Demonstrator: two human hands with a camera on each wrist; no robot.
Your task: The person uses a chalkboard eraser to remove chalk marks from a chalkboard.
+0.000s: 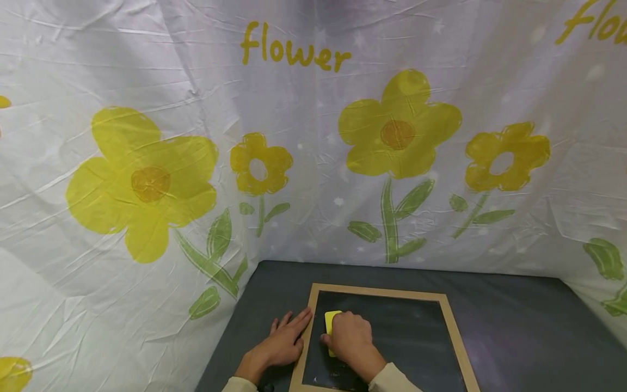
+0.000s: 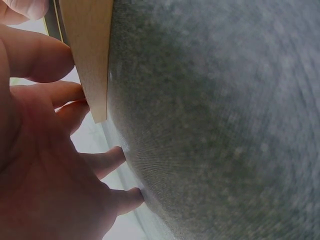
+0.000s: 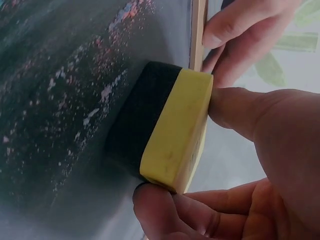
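Gripping the eraser [image 3: 170,132] in my right hand [image 1: 350,340], I have my thumb on one narrow end and my fingers curled round the other, with its dark felt face pressed flat to the chalkboard [image 1: 406,337]. It sits at the board's left side, just inside the wooden frame [image 1: 305,348]. My left hand [image 1: 284,343] lies flat and loose on the grey worktop [image 1: 514,326], fingers straight and holding nothing, its fingertips touching the outer edge of the frame's left rail, as if to steady the board.

Judging by the right wrist view, the wiping is part done. Pale, reddish chalk smears and specks run across the slate beside the eraser and away toward the board's far side, so that stretch is not yet clean. From the head view most of the slate looks dark, with only a few faint marks near its lower edge by my wrist; I cannot tell from there how much dust remains. What is left, I judge, is to work the smeared band and then the lower edge.

A sheet printed with yellow flowers [image 1: 397,128] hangs behind the worktop.
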